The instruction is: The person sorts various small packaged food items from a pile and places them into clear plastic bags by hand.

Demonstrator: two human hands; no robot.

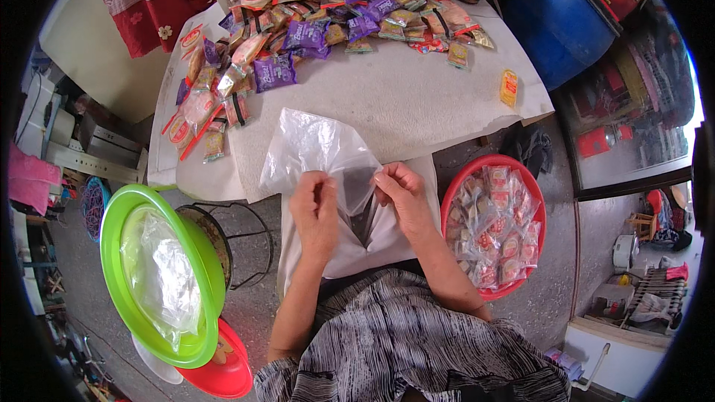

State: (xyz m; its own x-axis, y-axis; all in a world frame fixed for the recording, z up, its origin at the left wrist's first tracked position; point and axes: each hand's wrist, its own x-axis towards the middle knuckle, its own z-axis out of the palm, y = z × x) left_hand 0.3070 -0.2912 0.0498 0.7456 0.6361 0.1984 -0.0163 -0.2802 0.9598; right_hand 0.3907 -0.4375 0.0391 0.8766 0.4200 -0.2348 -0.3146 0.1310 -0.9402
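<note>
A clear plastic bag (316, 141) is stretched between my two hands, over my lap at the table's front edge. My left hand (316, 208) is closed, pinching the bag's near edge. On the other side of the bag, my right hand (402, 193) pinches its edge between thumb and fingers. The bag looks flat, with nothing visible inside. Beyond it, a heap of small wrapped snacks (298, 11) covers the far part of the pale table (417, 89). Several purple packets (275, 72) lie among the red and gold ones.
A green basin (112, 290) with more clear bags (160, 275) stands at my left, beside a black wire stool (249, 234). At my right is a red basin (450, 201) of filled clear packs (495, 231). One orange packet (509, 88) lies near the table's right edge, near a blue barrel (555, 26).
</note>
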